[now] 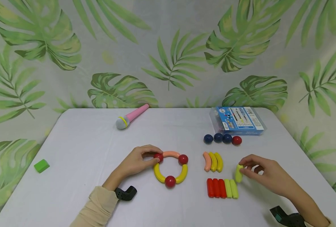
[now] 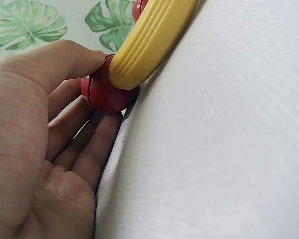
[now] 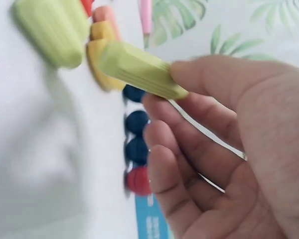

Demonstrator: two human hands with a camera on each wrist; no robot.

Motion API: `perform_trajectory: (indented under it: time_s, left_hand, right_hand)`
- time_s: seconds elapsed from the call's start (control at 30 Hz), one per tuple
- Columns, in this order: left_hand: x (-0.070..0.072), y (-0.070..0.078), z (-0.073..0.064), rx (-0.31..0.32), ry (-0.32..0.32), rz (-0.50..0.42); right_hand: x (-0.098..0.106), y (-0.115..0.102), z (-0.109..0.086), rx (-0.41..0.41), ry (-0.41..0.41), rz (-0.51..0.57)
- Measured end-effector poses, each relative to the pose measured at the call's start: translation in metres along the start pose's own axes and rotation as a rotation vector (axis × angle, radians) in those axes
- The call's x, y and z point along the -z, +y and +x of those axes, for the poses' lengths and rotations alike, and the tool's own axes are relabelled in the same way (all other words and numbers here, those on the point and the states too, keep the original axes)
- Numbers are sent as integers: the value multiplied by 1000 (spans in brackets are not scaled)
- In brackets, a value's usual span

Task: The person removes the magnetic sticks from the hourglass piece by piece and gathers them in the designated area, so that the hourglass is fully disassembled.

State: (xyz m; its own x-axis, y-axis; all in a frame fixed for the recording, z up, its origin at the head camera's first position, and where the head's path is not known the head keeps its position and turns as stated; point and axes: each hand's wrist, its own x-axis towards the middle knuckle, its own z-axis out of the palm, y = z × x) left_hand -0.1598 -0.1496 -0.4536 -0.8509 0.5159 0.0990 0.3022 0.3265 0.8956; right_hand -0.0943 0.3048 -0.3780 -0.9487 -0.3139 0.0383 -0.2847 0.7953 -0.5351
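Observation:
A ring of three red balls joined by one orange and two yellow curved rods [image 1: 157, 173] lies on the white table. My left hand [image 1: 138, 160] pinches the ring's left red ball [image 2: 107, 92] between thumb and fingers. In my right hand [image 1: 265, 171], thumb and fingertips pinch a light green rod [image 3: 139, 70] by one end. That rod is raised close beside a row of straight rods, red ones [image 1: 216, 188] and two light green ones [image 1: 231, 189]. Just beyond lie an orange curved rod [image 1: 207, 161] and two yellow curved rods [image 1: 216, 162].
Three dark blue balls [image 1: 218, 137] and a red ball [image 1: 237, 140] line up before a clear box with a blue label [image 1: 238, 120]. A pink toy microphone [image 1: 132, 116] lies at the back, a green block [image 1: 41, 165] at the far left.

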Motion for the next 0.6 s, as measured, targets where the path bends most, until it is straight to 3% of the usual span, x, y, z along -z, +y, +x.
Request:
perform_trajectory:
  time_s: [0.23, 0.43, 0.6]
  left_hand:
    - [0, 2, -1, 24, 2, 12]
    - [0, 2, -1, 30, 0, 10]
    - [0, 1, 0, 25, 2, 10]
  right_hand:
    - [-8, 13, -14, -75, -161, 46]
    - [-19, 15, -15, -130, -207, 41]
    - [-20, 15, -18, -101, -237, 34]
